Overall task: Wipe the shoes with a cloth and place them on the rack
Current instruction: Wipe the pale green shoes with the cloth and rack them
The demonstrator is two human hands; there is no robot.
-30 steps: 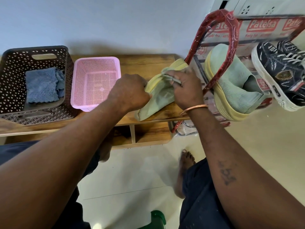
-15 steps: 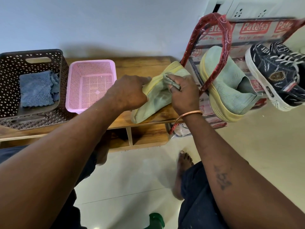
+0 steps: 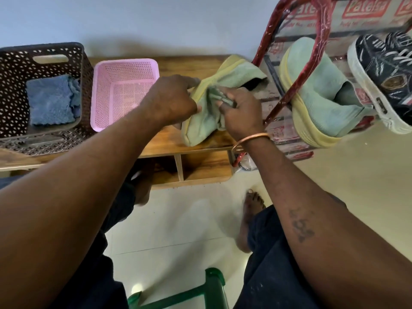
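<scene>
Just left of the rack (image 3: 323, 34), the green shoe (image 3: 205, 123) is gripped by the left hand (image 3: 171, 101) and wiped with a cloth (image 3: 219, 97) pinched in the right hand (image 3: 240, 112), so wiping is judged under way, and a lift onto the rack beside the matching shoe (image 3: 316, 92) is called for next.

Four shoes (image 3: 200, 128) (image 3: 316, 92) (image 3: 379, 70) (image 3: 399, 40), two baskets (image 3: 44, 46) (image 3: 124, 63), two cloths (image 3: 51, 99) (image 3: 215, 94).

— The shoes?
— Nearer shoe (image 3: 205, 123) mint green, yellow sole; racked shoe (image 3: 318, 97) the same; sneaker (image 3: 383, 70) black, white streaks
— Baskets, cloths?
— Pink basket (image 3: 124, 61), fine mesh; brown basket (image 3: 13, 70), latticed; folded cloth (image 3: 50, 100) blue; wiping cloth (image 3: 217, 95) grey-green
</scene>
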